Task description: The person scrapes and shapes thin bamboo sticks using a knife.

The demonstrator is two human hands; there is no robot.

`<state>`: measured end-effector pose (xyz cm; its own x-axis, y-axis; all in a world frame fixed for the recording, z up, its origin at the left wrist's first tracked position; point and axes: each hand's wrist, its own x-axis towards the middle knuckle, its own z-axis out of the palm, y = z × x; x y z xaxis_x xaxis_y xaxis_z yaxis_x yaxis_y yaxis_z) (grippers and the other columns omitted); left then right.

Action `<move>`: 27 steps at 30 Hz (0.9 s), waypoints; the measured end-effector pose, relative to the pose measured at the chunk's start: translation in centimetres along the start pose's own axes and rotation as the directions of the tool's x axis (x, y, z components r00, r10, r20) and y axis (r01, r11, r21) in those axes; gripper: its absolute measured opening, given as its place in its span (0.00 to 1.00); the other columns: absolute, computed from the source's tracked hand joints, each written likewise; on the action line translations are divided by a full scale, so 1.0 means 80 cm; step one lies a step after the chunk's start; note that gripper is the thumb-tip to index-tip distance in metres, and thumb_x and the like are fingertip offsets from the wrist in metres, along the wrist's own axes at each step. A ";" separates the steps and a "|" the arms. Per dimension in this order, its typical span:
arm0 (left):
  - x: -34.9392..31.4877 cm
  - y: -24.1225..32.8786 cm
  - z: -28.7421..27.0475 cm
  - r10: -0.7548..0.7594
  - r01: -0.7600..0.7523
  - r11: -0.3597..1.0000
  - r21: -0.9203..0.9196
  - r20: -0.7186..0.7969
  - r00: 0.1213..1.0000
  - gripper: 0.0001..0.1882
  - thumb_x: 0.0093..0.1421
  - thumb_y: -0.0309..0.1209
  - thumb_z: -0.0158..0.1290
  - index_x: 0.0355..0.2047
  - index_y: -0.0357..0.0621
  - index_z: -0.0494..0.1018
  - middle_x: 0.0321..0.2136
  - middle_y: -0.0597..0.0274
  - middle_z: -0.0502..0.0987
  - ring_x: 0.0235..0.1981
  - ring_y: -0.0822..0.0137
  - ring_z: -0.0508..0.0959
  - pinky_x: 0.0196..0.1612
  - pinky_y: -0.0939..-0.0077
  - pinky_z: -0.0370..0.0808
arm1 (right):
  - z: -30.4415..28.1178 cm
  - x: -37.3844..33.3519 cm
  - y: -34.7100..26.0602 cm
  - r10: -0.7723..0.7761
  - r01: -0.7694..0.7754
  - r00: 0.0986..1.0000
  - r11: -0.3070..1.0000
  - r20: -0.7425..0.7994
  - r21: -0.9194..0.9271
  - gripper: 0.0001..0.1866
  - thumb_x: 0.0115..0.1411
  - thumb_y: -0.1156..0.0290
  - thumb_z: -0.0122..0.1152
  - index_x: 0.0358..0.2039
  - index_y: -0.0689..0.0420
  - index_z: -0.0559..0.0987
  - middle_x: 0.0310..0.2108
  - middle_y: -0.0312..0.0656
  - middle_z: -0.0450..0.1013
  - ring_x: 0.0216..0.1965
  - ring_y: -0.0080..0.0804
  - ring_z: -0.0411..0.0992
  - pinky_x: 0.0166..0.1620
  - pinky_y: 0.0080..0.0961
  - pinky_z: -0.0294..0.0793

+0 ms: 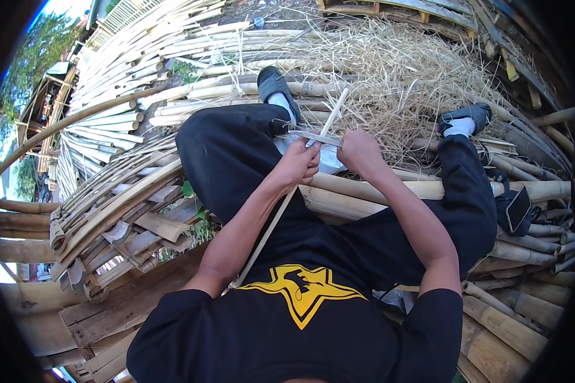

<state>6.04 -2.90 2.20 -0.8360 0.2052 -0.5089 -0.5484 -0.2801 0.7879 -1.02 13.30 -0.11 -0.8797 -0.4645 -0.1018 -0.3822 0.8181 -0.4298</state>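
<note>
A long, thin bamboo strip runs slantwise from beside my chest, through my left hand, to a tip beyond both hands. My left hand is closed around it above my lap. Just to the right, my right hand grips a knife, its handle hidden in the fist. The blade points left and lies across the strip by my left fingers. Whether its edge bites into the bamboo is too small to tell. Beneath the hands shows a whitish sheet, partly covered.
Pale shavings are heaped ahead between my feet. Bamboo poles lie under my legs, with more stacked far left. Split bamboo pieces pile up at my left. A phone rests on a dark item by my right knee.
</note>
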 end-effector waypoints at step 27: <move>0.010 0.012 -0.012 0.152 -0.095 0.934 0.345 -0.142 0.978 0.11 0.68 0.34 0.41 0.38 0.39 0.67 0.15 0.72 0.62 0.10 0.83 0.55 0.12 0.86 0.52 | -0.027 0.054 0.034 0.053 -0.053 0.996 0.999 0.076 -0.004 0.15 0.50 0.65 0.54 0.29 0.66 0.79 0.29 0.56 0.76 0.35 0.51 0.76 0.41 0.42 0.75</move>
<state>4.81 -3.91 2.23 -0.9038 0.0249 -0.4272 -0.4259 0.0427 0.9037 -6.48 14.28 0.24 -0.8746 -0.4449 -0.1928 -0.3363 0.8430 -0.4198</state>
